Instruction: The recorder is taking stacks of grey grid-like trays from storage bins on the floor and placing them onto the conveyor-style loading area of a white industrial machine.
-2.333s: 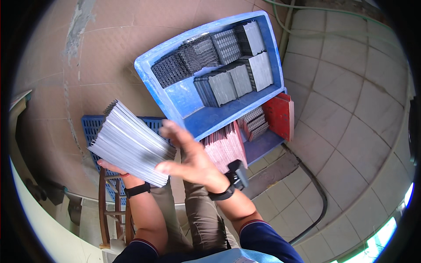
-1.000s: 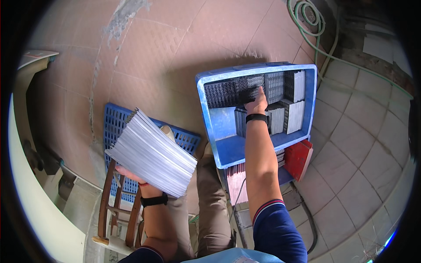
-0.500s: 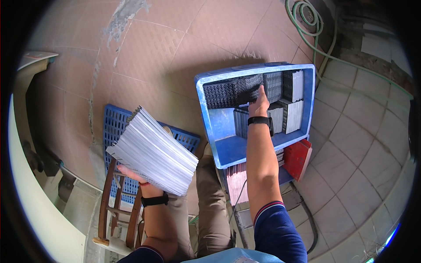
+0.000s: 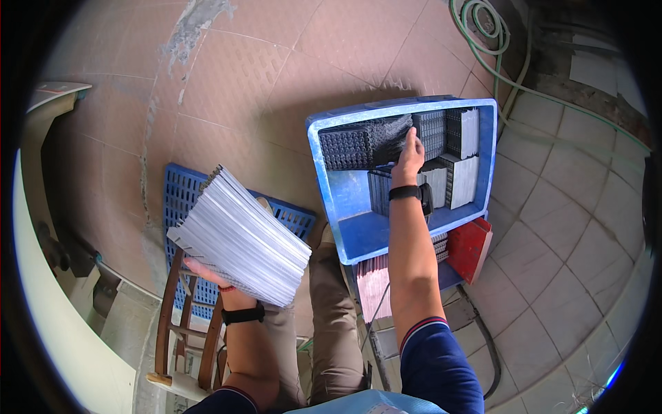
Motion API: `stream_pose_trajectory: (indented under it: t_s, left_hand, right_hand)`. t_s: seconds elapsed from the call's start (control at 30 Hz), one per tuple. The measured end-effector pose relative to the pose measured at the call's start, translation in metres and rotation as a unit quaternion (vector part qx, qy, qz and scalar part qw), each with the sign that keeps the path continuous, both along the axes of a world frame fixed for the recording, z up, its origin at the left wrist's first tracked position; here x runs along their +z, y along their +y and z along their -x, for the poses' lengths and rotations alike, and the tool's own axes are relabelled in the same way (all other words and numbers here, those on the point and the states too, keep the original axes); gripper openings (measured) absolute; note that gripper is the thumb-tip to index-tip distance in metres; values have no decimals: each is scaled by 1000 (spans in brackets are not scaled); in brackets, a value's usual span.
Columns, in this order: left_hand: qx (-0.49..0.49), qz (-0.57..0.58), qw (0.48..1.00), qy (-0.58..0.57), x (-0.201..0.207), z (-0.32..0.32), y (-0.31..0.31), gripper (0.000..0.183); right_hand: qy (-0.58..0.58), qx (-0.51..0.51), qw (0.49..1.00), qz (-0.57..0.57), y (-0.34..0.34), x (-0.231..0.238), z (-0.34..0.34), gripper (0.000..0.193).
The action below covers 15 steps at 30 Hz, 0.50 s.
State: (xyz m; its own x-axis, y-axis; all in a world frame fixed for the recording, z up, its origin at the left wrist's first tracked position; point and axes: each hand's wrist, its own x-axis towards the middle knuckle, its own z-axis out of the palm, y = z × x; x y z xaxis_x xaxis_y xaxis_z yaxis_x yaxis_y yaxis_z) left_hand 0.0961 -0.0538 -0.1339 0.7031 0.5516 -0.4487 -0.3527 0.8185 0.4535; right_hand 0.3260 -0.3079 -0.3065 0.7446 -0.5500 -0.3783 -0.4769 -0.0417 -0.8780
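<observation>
Left hand (image 4: 207, 271): it grasps the grey stack (image 4: 241, 238) from below, above the slatted blue panel (image 4: 181, 190);
Right hand (image 4: 410, 159): it is inside the blue bin (image 4: 365, 238), at the dark strips (image 4: 387, 141); whether it grips, I cannot tell;
Grey stack: one hand alone supports it, so its thin pieces could slide;
Dark strips: a careless pull could topple their row;
Count: two hands, one held stack, one bin, one panel; stacks inside overlap, I cannot number them surely.
</observation>
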Motion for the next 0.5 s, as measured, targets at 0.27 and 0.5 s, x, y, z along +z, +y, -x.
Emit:
stream_pose_trajectory:
  t_s: [0.27,0.5]
  left_hand:
    - [12,22,999,-46,0,7,2,107]
    - [18,33,997,-68,-1,8,3,107]
  right_hand:
    - [64,389,885,246,11,46,46,69]
    - [93,437,825,347,66,84,68,97]
